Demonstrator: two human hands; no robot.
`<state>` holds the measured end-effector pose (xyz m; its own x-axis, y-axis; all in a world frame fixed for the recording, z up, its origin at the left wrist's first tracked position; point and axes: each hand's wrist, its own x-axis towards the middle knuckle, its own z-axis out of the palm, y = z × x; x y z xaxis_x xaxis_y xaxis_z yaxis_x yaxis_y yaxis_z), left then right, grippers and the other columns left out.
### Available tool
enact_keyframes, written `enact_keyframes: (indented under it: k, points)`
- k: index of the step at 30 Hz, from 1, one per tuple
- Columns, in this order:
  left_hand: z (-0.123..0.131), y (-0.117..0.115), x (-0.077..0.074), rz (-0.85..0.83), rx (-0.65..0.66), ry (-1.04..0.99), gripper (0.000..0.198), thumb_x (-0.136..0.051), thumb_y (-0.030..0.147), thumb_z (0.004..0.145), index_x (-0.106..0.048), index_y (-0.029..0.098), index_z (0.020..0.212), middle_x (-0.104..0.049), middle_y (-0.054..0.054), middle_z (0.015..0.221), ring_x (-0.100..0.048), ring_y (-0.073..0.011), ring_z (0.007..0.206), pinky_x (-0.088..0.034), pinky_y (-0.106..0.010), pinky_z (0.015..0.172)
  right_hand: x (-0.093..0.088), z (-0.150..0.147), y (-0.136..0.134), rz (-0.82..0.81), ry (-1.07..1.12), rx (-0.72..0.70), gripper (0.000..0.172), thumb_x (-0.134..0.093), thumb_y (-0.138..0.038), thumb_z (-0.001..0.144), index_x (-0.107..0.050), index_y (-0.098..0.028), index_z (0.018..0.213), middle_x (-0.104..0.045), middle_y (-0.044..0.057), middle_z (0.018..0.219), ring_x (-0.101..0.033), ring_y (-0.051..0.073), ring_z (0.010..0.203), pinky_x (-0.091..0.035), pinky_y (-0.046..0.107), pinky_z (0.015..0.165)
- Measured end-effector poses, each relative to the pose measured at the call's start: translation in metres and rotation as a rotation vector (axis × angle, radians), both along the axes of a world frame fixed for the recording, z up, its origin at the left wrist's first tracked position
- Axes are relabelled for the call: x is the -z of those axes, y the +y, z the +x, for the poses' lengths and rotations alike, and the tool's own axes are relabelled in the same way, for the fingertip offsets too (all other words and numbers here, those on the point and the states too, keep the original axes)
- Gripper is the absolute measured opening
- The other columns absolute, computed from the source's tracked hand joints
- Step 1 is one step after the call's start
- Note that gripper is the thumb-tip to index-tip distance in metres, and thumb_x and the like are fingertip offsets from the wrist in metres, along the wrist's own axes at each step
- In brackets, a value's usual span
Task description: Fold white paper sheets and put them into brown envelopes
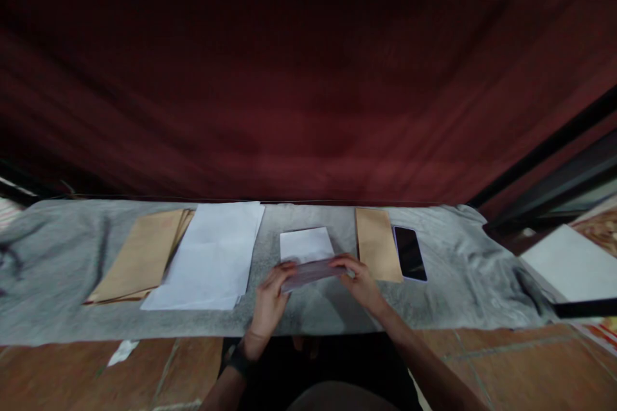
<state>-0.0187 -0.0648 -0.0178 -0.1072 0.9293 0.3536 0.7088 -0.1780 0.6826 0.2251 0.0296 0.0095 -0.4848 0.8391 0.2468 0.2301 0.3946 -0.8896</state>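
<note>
A sheet of white paper (305, 244) lies in front of me, its near part bent up into a shaded fold. At the left end of that fold, my left hand (272, 295) is closed on the paper's edge, with a dark watch at the wrist. My right hand (359, 279) pinches the fold's other end, thumb below and fingers on top. Just beyond my right hand lies a brown envelope (378, 244), with a dark-screened phone (411, 253) beside it. Left of my hands is a stack of white paper sheets (207, 257).
Several brown envelopes (137, 257) are stacked at the left, partly under the white sheets. A grey cloth (448, 270) covers the narrow table. Behind it hangs a dark red curtain (308, 109). A scrap of white paper (123, 352) lies on the tiled floor (193, 372).
</note>
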Motion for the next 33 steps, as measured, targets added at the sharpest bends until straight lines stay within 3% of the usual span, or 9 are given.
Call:
enact_keyframes:
  k: [5, 10, 13, 17, 20, 23, 25, 29, 33]
  points:
    - [-0.009, -0.018, 0.017, -0.132, 0.173, 0.234, 0.056, -0.044, 0.004, 0.079, -0.068, 0.025, 0.125, -0.067, -0.004, 0.137, -0.059, -0.0208, 0.130, -0.051, -0.042, 0.111, 0.030, 0.016, -0.023, 0.162, -0.292, -0.117, 0.047, -0.053, -0.003, 0.077, -0.075, -0.027, 0.111, -0.073, 0.005, 0.123, -0.065, 0.024, 0.119, -0.051, 0.044, 0.105]
    - [-0.008, -0.020, 0.011, -0.253, 0.307, 0.374, 0.069, -0.057, 0.008, 0.076, -0.057, 0.024, 0.143, -0.053, -0.007, 0.153, -0.046, -0.0258, 0.143, -0.036, -0.050, 0.121, 0.044, 0.023, -0.030, 0.338, -0.556, -0.248, 0.081, -0.059, 0.001, 0.067, -0.055, -0.021, 0.145, -0.046, 0.011, 0.157, -0.039, 0.024, 0.147, -0.030, 0.050, 0.124]
    - [-0.009, -0.020, 0.006, -0.322, 0.336, 0.347, 0.075, -0.055, 0.003, 0.072, -0.056, 0.026, 0.144, -0.046, -0.006, 0.159, -0.040, -0.0249, 0.148, -0.032, -0.052, 0.123, 0.044, 0.025, -0.028, 0.320, -0.633, -0.308, 0.083, -0.058, 0.002, 0.069, -0.052, -0.024, 0.147, -0.042, 0.007, 0.160, -0.035, 0.022, 0.149, -0.024, 0.048, 0.126]
    - [-0.026, -0.026, -0.015, -0.415, 0.441, 0.197, 0.084, -0.049, -0.002, 0.069, -0.053, 0.032, 0.146, -0.040, 0.001, 0.162, -0.033, -0.0222, 0.151, -0.026, -0.052, 0.125, 0.043, 0.027, -0.028, 0.323, -0.654, -0.327, 0.082, -0.058, 0.001, 0.070, -0.052, -0.027, 0.147, -0.039, 0.005, 0.162, -0.034, 0.022, 0.150, -0.023, 0.049, 0.126]
    - [-0.038, -0.024, -0.043, -0.550, 0.584, -0.001, 0.073, -0.054, 0.009, 0.081, -0.049, 0.038, 0.148, -0.045, 0.005, 0.159, -0.043, -0.0226, 0.146, -0.038, -0.045, 0.119, 0.043, 0.028, -0.028, 0.326, -0.657, -0.329, 0.083, -0.059, 0.000, 0.070, -0.052, -0.028, 0.148, -0.038, 0.005, 0.162, -0.034, 0.023, 0.150, -0.023, 0.050, 0.126]
    - [-0.023, -0.003, -0.056, -0.554, 0.478, -0.100, 0.054, -0.050, 0.033, 0.098, -0.044, 0.038, 0.152, -0.047, 0.002, 0.158, -0.047, -0.0215, 0.144, -0.041, -0.043, 0.118, 0.043, 0.028, -0.026, 0.322, -0.647, -0.338, 0.081, -0.059, -0.002, 0.071, -0.053, -0.029, 0.148, -0.039, 0.005, 0.162, -0.036, 0.023, 0.149, -0.024, 0.050, 0.126]
    - [0.001, 0.019, -0.047, -0.424, 0.396, -0.008, 0.054, -0.045, 0.040, 0.102, -0.040, 0.031, 0.155, -0.041, -0.002, 0.161, -0.040, -0.0205, 0.148, -0.034, -0.042, 0.122, 0.042, 0.028, -0.026, 0.316, -0.635, -0.340, 0.080, -0.059, -0.003, 0.071, -0.055, -0.030, 0.146, -0.041, 0.005, 0.161, -0.038, 0.023, 0.148, -0.025, 0.050, 0.126]
    - [0.052, 0.062, -0.004, -0.238, 0.327, 0.303, 0.051, -0.037, 0.036, 0.105, -0.043, 0.020, 0.153, -0.038, -0.010, 0.162, -0.031, -0.0218, 0.152, -0.031, -0.047, 0.124, 0.043, 0.027, -0.026, 0.318, -0.624, -0.319, 0.076, -0.058, -0.003, 0.071, -0.059, -0.030, 0.143, -0.048, 0.005, 0.157, -0.041, 0.023, 0.147, -0.025, 0.050, 0.125]
    - [0.065, 0.077, 0.021, -0.191, 0.259, 0.492, 0.050, -0.033, 0.035, 0.106, -0.045, 0.017, 0.151, -0.039, -0.011, 0.162, -0.029, -0.0244, 0.153, -0.028, -0.050, 0.124, 0.042, 0.026, -0.027, 0.342, -0.623, -0.300, 0.074, -0.058, -0.003, 0.074, -0.060, -0.031, 0.142, -0.050, 0.005, 0.155, -0.042, 0.023, 0.145, -0.026, 0.050, 0.125]
